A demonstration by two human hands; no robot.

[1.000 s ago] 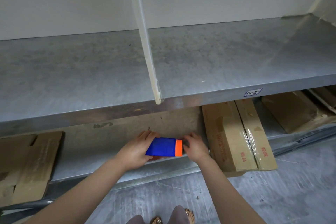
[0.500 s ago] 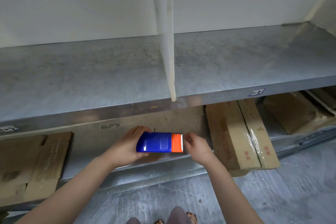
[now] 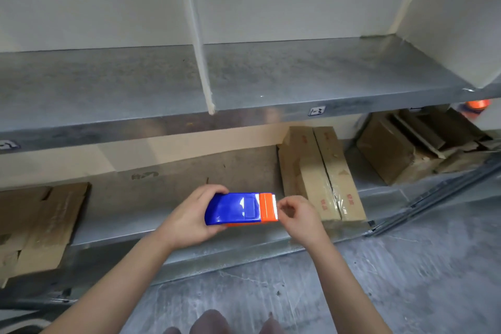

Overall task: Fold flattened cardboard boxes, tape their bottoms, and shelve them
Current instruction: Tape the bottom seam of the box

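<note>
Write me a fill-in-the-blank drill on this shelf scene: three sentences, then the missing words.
The left hand grips the tape dispenser by its ____ body.
The right hand has its fingers at the dispenser's ____ toothed end.
The taped cardboard box lies on the ____ shelf, to the right of both hands.
Missing words: blue; orange; lower.

A storeroom: galvanised metal shelving (image 3: pixel 271 84), cardboard boxes (image 3: pixel 320 171), concrete floor (image 3: pixel 406 266).

Tape dispenser (image 3: pixel 241 209): now lifted farther out from lower shelf (image 3: pixel 113 230); toothed edge showing; right hand (image 3: pixel 299 219) drawn slightly off orange end.
</note>
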